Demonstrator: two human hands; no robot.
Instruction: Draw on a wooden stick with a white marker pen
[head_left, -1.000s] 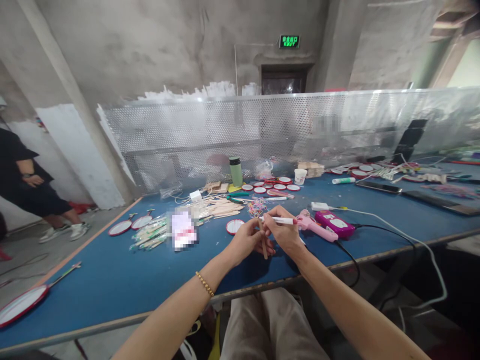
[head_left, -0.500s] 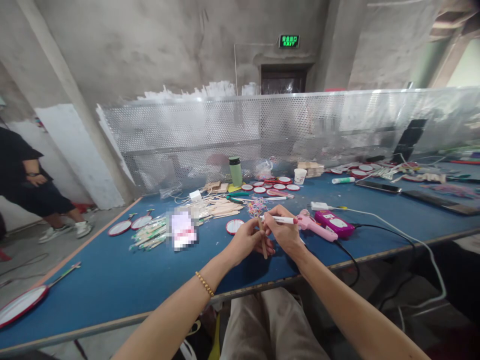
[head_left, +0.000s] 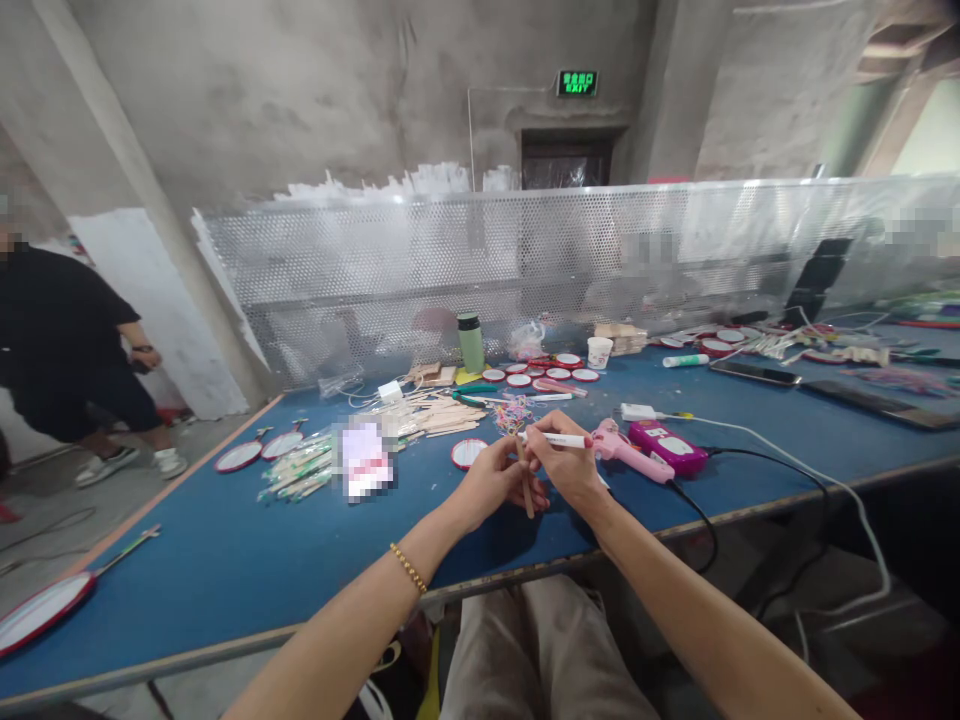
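Observation:
Between the fingers of my left hand (head_left: 491,484) is a flat wooden craft stick (head_left: 528,492), its lower end pointing toward me. My right hand (head_left: 566,466) grips a white marker pen (head_left: 562,439), whose tip end meets the upper part of the stick; the exact contact is too small to make out. Just left of the hands lies a round white disc with a red rim (head_left: 469,454). Behind them is a pile of small colourful bands (head_left: 514,413). To the right, a pink glue gun (head_left: 630,452) rests against a purple box (head_left: 669,447).
Loose wooden sticks (head_left: 442,412) and a green bottle (head_left: 471,344) stand farther back, near a paper cup (head_left: 599,352). Bundled sticks (head_left: 300,468) lie left. Cables (head_left: 832,468) run over the right table edge. A perforated metal screen (head_left: 420,270) borders the back. A person (head_left: 71,340) stands left.
The person at the left has come farther into view, toward the right. My hands, the stick and the marker pen stay almost in place.

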